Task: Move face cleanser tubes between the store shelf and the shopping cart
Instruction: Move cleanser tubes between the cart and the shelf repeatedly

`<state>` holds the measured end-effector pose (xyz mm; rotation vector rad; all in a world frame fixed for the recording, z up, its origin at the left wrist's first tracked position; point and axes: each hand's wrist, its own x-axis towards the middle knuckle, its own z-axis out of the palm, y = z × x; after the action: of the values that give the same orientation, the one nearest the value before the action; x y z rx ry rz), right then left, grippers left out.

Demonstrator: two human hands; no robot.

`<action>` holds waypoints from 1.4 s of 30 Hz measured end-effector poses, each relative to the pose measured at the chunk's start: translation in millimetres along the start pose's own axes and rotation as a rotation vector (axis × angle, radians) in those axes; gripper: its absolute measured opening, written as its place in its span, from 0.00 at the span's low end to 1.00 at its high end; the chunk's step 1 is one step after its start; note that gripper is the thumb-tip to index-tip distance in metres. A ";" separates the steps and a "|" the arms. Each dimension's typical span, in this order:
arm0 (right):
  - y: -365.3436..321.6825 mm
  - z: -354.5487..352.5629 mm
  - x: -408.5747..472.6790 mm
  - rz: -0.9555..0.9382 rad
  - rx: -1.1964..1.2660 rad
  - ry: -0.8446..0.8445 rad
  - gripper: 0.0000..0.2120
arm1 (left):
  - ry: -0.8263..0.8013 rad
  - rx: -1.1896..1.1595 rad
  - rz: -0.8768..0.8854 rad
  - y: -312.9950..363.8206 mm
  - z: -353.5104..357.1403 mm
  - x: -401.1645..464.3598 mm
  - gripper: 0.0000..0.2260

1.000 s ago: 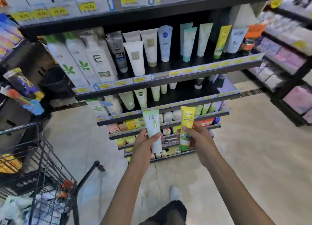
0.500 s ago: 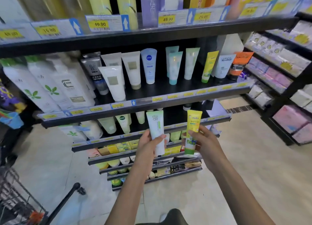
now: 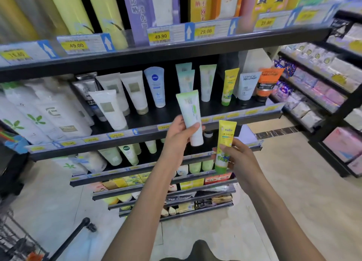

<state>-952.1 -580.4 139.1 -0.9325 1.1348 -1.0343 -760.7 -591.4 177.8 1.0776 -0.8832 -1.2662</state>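
A person stands before a shop shelf [image 3: 176,121] with a tube in each hand. The left hand [image 3: 177,135] is wrapped around the lower part of a white tube [image 3: 191,117] with a green top edge, thumb across its front, cap end pointing down below the grip. It is lifted level with the shelf, just in front of matching pale green tubes [image 3: 185,78] standing behind it, so it is probably about to be set among them. The right hand [image 3: 238,159] holds a yellow tube [image 3: 225,145] by its lower half, green cap below the fingers, kept lower and nearer the body, likely waiting its turn; a matching yellow tube [image 3: 229,86] stands up and right of that grip.

The cart [image 3: 17,241] is cut off at the bottom left corner; only wire and a black handle show. Its contents cannot be seen. The print on both tubes is too blurred to read, and the fingers behind each tube are hidden.
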 end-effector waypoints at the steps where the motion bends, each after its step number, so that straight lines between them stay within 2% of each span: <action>1: -2.2 -4.3 2.4 0.003 0.001 0.000 0.11 | 0.003 0.015 0.012 3.8 6.9 8.9 0.16; 6: -10.2 -24.9 9.2 0.009 0.014 0.009 0.12 | 0.019 0.116 0.056 15.2 36.7 55.5 0.19; 17: -18.2 -63.7 18.5 -0.003 0.065 -0.008 0.13 | 0.174 0.399 0.140 2.1 69.2 118.1 0.12; 24: -15.4 -82.1 22.5 0.004 0.068 0.020 0.14 | 0.234 0.594 0.144 -2.2 78.8 140.2 0.16; 42: -22.1 -88.0 36.9 0.014 0.021 0.014 0.12 | 0.254 0.711 0.130 -6.3 75.1 160.9 0.17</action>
<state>-1038.2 -627.2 134.9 -0.9013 1.1384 -1.0407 -814.3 -760.7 184.0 1.6604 -1.2193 -0.6824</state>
